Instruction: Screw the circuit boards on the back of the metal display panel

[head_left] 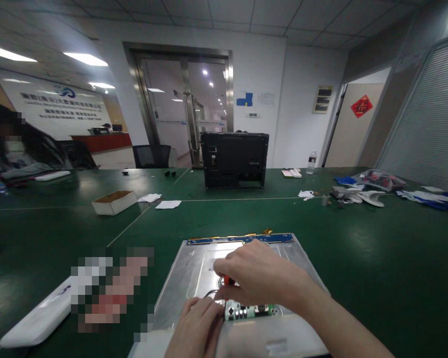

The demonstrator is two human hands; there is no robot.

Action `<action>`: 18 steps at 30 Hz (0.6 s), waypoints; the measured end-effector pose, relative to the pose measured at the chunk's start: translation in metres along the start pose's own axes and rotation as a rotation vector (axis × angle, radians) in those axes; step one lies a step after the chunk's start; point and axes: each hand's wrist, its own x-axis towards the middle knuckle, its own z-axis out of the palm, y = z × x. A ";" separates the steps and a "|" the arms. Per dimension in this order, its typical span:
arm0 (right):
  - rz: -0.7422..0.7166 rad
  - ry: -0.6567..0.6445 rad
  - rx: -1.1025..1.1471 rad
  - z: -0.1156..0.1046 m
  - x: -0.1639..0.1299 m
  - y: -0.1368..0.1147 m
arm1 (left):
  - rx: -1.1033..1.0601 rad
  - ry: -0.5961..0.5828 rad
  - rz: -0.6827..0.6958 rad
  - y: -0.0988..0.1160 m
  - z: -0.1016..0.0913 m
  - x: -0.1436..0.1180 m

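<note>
In front of me a flat metal display panel (182, 278) lies on the green table, with a narrow blue circuit strip (281, 238) along its far edge. My right hand (259, 273) is closed around a red and black screwdriver (228, 281), its tip pointing down by the left end of a small green circuit board (250, 312). Close beside that tip, my left hand (201, 320) rests at the board's left edge, fingers bent and pressed together. What those fingers pinch is hidden. A dark cable (211, 292) curves over the panel near both hands.
A black monitor housing (235, 159) stands beyond the panel. On the left are a white elongated case (41, 318) and an open box (114, 204). Paper scraps and small parts (343, 193) lie at right, near a water bottle (311, 162). A person (22, 144) sits far left.
</note>
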 end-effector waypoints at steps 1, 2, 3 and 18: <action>-0.012 0.006 0.005 0.000 -0.001 0.000 | -0.001 0.005 0.010 0.000 0.000 0.000; -0.029 0.009 0.015 -0.001 -0.002 0.000 | -0.003 0.007 0.019 -0.001 0.000 0.000; -0.048 0.008 0.024 -0.001 -0.003 -0.001 | -0.006 0.010 0.024 -0.001 0.001 0.000; -0.041 -0.019 0.033 -0.001 -0.003 -0.001 | -0.036 0.008 0.006 -0.001 0.002 0.001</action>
